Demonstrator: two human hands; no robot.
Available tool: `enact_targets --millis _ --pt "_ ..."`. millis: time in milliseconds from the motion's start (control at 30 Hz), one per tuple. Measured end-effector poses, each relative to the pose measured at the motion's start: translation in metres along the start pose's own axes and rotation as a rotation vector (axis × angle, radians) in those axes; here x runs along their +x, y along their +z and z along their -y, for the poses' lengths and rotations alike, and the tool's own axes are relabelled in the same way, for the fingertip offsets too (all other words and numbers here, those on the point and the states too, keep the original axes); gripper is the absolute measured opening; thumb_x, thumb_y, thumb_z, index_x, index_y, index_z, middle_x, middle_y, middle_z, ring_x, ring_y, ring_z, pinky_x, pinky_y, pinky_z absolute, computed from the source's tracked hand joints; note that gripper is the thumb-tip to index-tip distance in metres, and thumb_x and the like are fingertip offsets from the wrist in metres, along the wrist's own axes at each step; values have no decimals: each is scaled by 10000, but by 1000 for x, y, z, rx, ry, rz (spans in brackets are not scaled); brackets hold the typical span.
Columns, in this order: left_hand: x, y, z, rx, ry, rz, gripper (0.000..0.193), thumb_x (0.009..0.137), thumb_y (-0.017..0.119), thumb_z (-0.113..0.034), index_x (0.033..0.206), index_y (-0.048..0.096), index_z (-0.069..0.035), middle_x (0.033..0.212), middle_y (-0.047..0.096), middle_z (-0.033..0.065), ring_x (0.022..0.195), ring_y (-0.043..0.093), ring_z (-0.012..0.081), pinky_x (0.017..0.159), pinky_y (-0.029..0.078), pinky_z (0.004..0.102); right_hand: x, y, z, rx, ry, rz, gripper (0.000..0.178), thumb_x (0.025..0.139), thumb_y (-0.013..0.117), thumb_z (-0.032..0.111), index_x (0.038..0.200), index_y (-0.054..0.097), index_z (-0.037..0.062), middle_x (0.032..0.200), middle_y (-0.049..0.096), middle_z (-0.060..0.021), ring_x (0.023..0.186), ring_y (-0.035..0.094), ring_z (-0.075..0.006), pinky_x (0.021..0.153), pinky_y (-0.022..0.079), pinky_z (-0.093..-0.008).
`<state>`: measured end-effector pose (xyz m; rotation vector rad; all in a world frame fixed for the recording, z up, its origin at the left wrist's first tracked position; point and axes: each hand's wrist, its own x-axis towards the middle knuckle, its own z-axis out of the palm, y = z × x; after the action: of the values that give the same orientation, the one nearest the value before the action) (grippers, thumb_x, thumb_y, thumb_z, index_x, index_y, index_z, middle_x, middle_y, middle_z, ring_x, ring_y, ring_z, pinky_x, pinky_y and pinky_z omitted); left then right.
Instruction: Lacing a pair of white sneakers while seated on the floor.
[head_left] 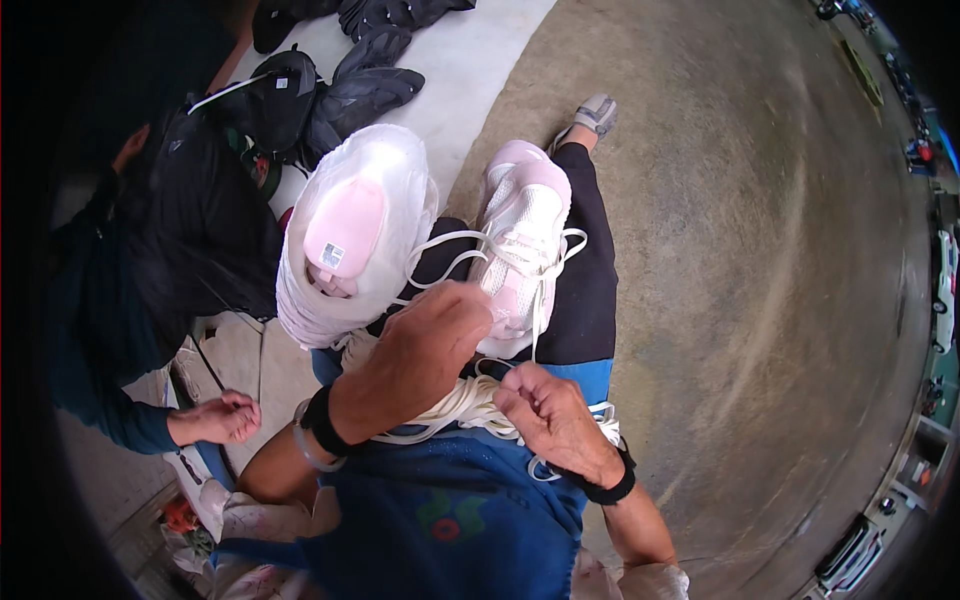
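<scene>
A pink and white sneaker [520, 225] lies across my lap, with white laces looped over its upper. My left hand [420, 335] is closed just left of the shoe's near end. Its fingertips are turned away, so I cannot make out what they hold. A white shoelace [537, 335] runs down from the sneaker to my right hand [548, 412], which pinches it between thumb and fingers. Under and between my hands a bundle of loose white laces [460, 408] rests on my blue apron [430, 490].
Left of the sneaker stands a white bag-like container [400, 180] holding a pink rounded piece [345, 228] with a small label. Black shoes [370, 95] lie on a pale sheet [470, 75] farther off. At left, a co-worker's hand [222, 418] is close by. Concrete floor [740, 250] stretches right.
</scene>
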<state>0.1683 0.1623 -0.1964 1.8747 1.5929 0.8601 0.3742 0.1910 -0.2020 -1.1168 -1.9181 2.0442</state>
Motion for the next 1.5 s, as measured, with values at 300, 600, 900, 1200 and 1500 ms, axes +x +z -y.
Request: enact_targets --millis 300,600,900,1200,1500 --pt "-29 6 -22 -184 -3 488 55 904 548 -88 910 558 -35 754 587 170 673 605 362 572 462 414 -9 -20 -7 49 -133 -75 196 854 496 -66 1041 518 -13 872 549 -132 748 562 -198 634 455 -301" --pt "7 26 21 83 -305 78 81 907 569 -107 901 569 -27 746 596 195 716 598 415 604 458 446 6 -6 -14 -213 -266 -352 144 950 475 2 1085 525 -14 963 550 -163 784 599 -294 721 493 -339" --pt "18 30 19 168 -237 0 87 893 599 -86 928 610 -6 875 642 174 798 629 357 647 489 381 4 -12 -35 -84 -200 -374 252 866 468 -149 1070 522 -11 983 526 -131 738 604 -202 671 511 -315" --pt "16 30 26 358 -176 -20 107 860 636 -90 952 656 -40 801 658 116 706 645 301 576 501 352 18 -25 -26 -213 -222 -445 119 888 596 18 989 609 -42 855 584 -210 766 607 -385 703 506 -394" --pt "18 33 32 347 -125 -57 31 856 610 -77 872 612 -50 693 580 121 645 601 324 530 459 389 48 -23 -22 -403 -356 -481 123 886 588 25 1000 608 -15 826 613 -202 710 628 -344 635 495 -373"
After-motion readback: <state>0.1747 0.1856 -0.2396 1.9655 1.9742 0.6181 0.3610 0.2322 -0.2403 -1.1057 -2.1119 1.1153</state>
